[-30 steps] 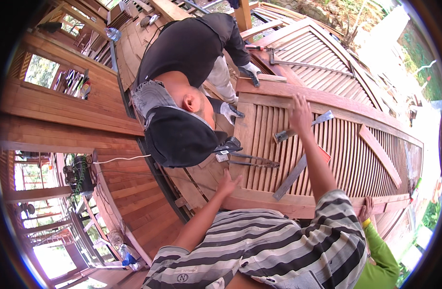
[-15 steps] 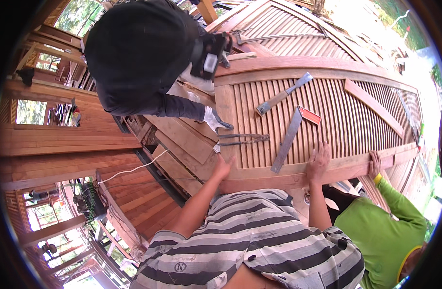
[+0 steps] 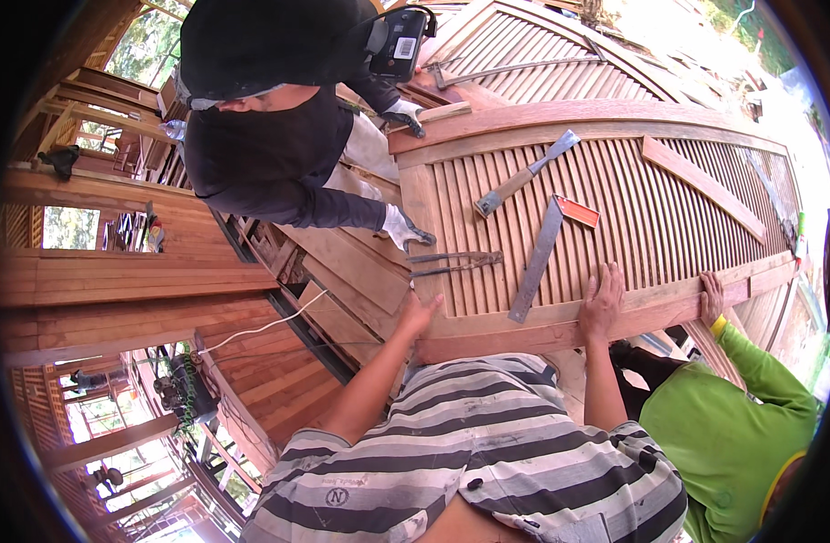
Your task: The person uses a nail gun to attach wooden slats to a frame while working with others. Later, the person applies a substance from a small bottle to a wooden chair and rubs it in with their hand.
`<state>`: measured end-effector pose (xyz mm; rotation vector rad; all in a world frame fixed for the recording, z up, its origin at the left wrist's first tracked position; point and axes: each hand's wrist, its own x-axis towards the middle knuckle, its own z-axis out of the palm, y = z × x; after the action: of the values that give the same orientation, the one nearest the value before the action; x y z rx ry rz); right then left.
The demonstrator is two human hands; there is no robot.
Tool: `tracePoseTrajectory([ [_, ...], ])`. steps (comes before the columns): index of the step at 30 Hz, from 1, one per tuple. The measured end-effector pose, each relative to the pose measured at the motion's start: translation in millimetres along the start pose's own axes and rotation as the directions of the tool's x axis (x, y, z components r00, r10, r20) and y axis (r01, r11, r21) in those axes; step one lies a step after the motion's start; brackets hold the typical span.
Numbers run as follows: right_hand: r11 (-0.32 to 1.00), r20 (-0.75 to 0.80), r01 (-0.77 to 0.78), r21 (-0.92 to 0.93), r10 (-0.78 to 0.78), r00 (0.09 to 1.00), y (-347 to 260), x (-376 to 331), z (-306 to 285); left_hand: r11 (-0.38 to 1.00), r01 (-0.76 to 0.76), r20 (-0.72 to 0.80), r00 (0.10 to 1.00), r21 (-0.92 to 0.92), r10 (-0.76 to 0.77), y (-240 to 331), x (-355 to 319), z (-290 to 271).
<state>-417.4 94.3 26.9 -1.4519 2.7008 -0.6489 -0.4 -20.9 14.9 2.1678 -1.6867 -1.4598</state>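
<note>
A louvered wooden panel (image 3: pixel 469 330) lies in front of me. My left hand (image 3: pixel 419 317) is closed round its near left corner, the fingers partly hidden by the edge. Flat on the near rail rests my right hand (image 3: pixel 602 303), its fingers stretched toward the slats and holding nothing. On the slats between and beyond my hands lie pincers (image 3: pixel 460 262), a try square (image 3: pixel 540 258) with an orange stock, and a chisel (image 3: pixel 526 176) with a wooden handle. A loose wooden strip (image 3: pixel 704 188) slants across the slats farther right.
A co-worker in black (image 3: pixel 270 163) leans over the panel's left end, gloved hands (image 3: pixel 406 228) at its edge. To my right, a co-worker in green (image 3: pixel 722 425) holds the near rail. Another louvered panel (image 3: pixel 532 54) lies beyond. Boards (image 3: pixel 342 271) and a white cord (image 3: pixel 270 328) are at left.
The co-worker in black has shifted toward the far side, the head turning and the farther glove now showing on the panel's edge. My hands stay in place on the panel.
</note>
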Motion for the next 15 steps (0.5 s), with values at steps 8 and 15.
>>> tracePoseTrajectory([
  [8, 0.993, 0.002, 0.059, 0.105, -0.059, 0.998, -24.7, 8.1, 5.2, 0.988, 0.014, -0.057, 0.998, 0.154, -0.005, -52.1, 23.4, 1.3],
  [15, 0.997, 0.017, 0.081, 0.012, -0.081, 0.997, -11.7, -8.6, 11.8, 0.985, 0.163, -0.051, 0.985, -0.049, -0.166, 3.3, -21.5, -9.0],
])
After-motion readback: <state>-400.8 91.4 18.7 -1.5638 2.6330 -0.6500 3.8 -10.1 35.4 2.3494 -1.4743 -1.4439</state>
